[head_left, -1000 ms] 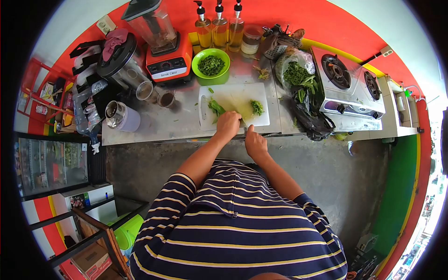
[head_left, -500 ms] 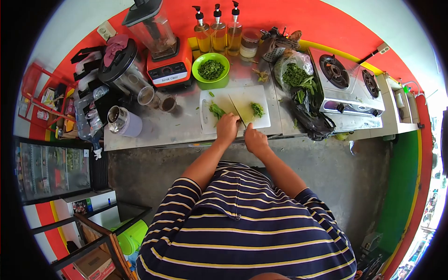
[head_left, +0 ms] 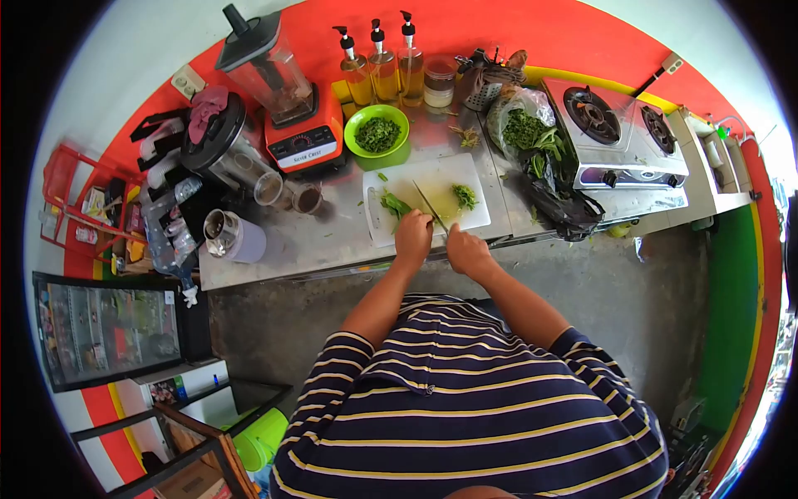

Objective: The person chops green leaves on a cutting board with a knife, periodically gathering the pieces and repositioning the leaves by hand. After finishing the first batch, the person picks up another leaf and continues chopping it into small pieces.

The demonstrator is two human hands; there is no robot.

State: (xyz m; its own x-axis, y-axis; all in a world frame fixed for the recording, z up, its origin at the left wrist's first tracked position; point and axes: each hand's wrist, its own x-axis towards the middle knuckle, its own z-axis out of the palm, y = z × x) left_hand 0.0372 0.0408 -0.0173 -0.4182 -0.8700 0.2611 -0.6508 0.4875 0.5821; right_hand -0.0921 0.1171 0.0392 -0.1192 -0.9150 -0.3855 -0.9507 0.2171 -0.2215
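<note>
My right hand [head_left: 467,249] is closed around the handle of a kitchen knife [head_left: 426,198], whose blade points away from me and to the left over a white cutting board [head_left: 442,171]. Close beside the blade, my left hand [head_left: 414,236] has its fingers bunched on leafy greens [head_left: 394,205] that stick out to its upper left. To the right of the knife lies a small heap of cut greens [head_left: 465,197]. The fingertips of my left hand are partly hidden. Behind the board stands a lime-green bowl [head_left: 402,117] filled with chopped greens.
On the steel counter [head_left: 332,249] stand a red blender [head_left: 303,137], pump bottles [head_left: 384,73] and a lidded jar [head_left: 439,83]. A plastic bag of greens [head_left: 525,126] and a black bag [head_left: 561,204] lie right, by a two-burner stove [head_left: 632,170]. A purple container [head_left: 241,239] is left.
The whole view has shifted slightly, so the counter appears a little further right. Both hands stay at the board, with the knife at about the same spot between the greens.
</note>
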